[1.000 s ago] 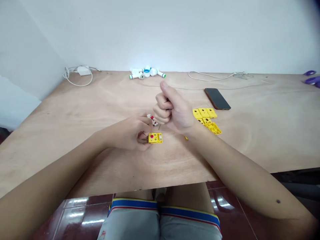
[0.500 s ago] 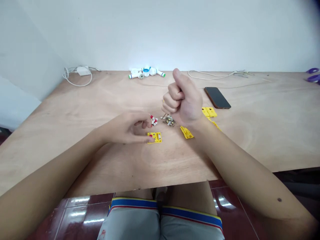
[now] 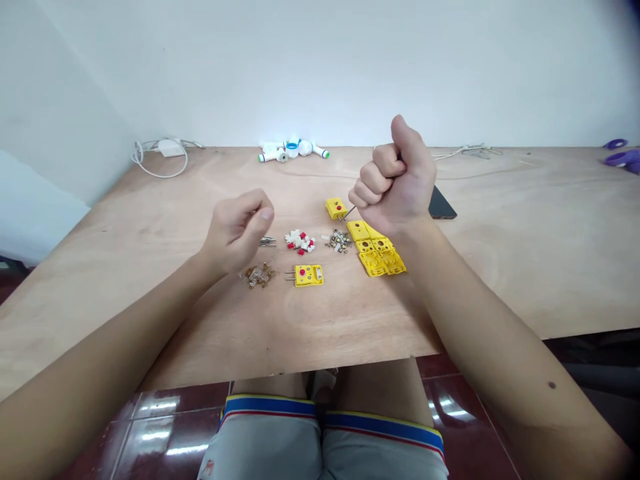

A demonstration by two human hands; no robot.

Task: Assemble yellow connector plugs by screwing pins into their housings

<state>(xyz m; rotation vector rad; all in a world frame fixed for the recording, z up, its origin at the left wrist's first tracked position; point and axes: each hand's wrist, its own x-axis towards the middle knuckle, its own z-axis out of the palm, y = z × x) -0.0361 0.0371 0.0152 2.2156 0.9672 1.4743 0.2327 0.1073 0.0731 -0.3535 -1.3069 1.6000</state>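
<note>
My left hand [image 3: 237, 230] is a closed fist above the left part of the table, with nothing visible in it. Raised at the right, my right hand [image 3: 395, 177] is closed, thumb up; a thin rod [image 3: 350, 213] sticks out below its little finger, and the rest is hidden. A yellow plug [image 3: 309, 275] with two pins and a red dot lies open near the middle. Another yellow plug [image 3: 336, 208] sits behind, close to the rod's tip. Yellow shell pieces [image 3: 373, 247] lie below my right hand, beside small metal parts [image 3: 339, 241].
Red and white bits [image 3: 300, 242] and brass parts [image 3: 259, 275] lie left of centre. A dark phone [image 3: 442, 203] is partly hidden behind my right wrist. Along the wall are a white charger [image 3: 171, 147], white tubes [image 3: 293, 149] and purple scissors [image 3: 623, 159].
My left hand has moved left and up from the front plug and closed into a fist. My right hand has shifted right and slightly up, uncovering the rear plug and shell pieces.
</note>
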